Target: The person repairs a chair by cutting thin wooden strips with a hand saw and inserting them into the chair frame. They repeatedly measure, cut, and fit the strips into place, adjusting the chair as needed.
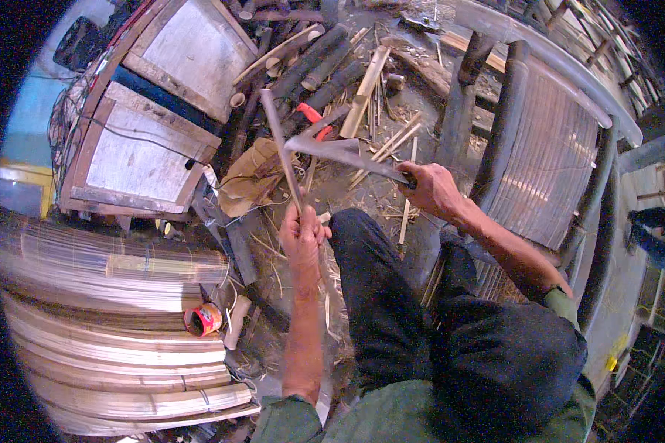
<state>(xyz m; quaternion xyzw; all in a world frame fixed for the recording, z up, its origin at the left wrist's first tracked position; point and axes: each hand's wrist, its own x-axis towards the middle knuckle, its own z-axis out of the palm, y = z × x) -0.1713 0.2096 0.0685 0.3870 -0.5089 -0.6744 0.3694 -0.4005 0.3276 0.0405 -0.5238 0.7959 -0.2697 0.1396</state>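
Observation:
My left hand (303, 232) is closed around a long, narrow strip of bamboo (274, 127), which stands up and away from me. My right hand (436, 193) grips the dark handle of a machete (347, 156). Its wide, slightly blurred blade points left, and the tip end lies close against the strip; whether they touch I cannot tell. Beyond the blade, a saw with an orange-red handle (310, 113) rests among the bamboo pieces. My dark-trousered knee (362, 236) is between my two forearms.
Stacked bundles of thin bamboo strips (111, 354) fill the lower left, with a red can (208, 318) on them. A cabinet with white panels (137, 159) stands at the upper left. Cut bamboo poles (310, 66) lie ahead. To the right is a slatted bamboo bench (543, 148).

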